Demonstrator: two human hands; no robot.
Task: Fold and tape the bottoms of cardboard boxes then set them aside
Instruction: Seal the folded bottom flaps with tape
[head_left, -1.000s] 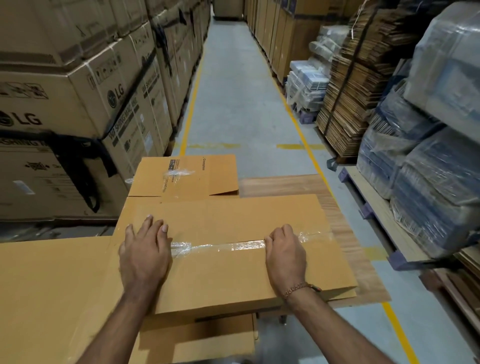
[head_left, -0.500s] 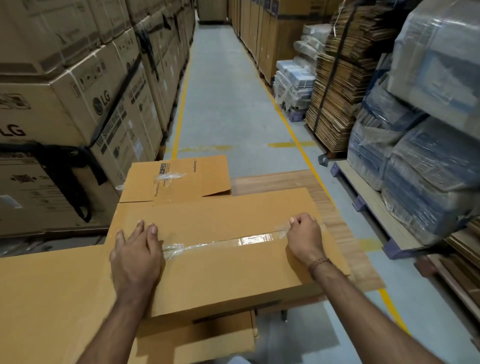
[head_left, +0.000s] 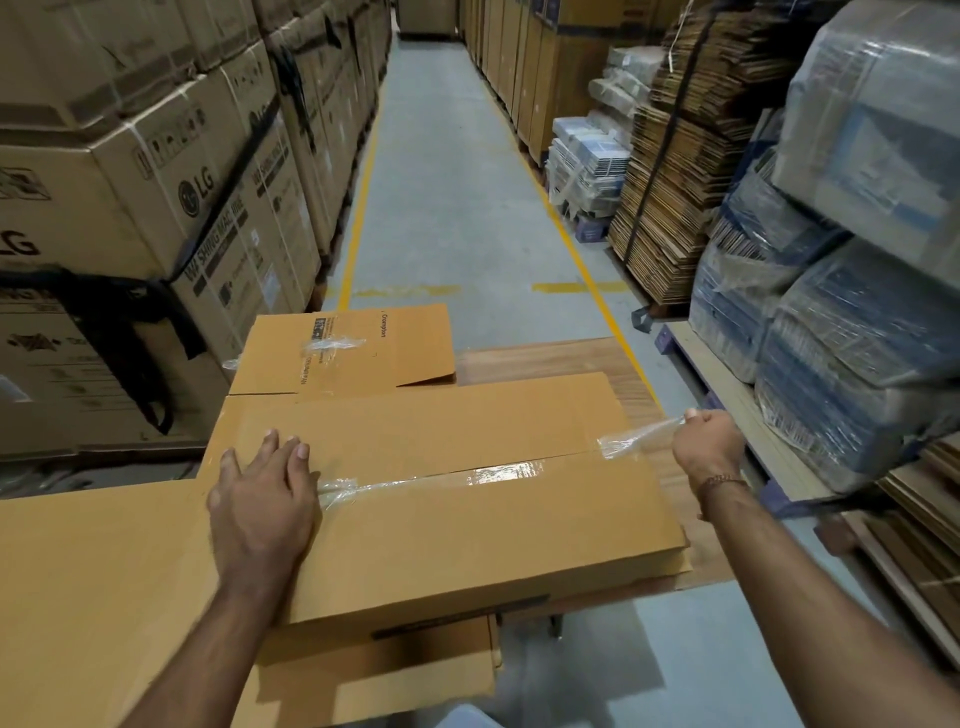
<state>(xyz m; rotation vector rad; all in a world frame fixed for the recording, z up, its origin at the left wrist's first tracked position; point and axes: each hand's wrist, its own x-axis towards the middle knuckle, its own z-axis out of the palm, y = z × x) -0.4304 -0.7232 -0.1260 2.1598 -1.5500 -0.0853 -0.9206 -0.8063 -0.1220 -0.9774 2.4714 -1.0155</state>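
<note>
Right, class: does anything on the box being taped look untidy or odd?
Yes. The clear tape along the box seam is crumpled and bunched near the left hand, and its far end, pinched by the right hand, hangs twisted off the box edge instead of lying flat.

Dim, even light; wide-angle bending, blurred edges.

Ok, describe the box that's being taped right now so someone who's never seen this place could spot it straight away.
Start at the wooden table in the aisle. The box being taped is the long flat carton lying nearest the person, with the left hand flat on it. Unlike the smaller printed box behind it, its top is plain, with clear tape along the seam, pulled off the end by the right hand.
</note>
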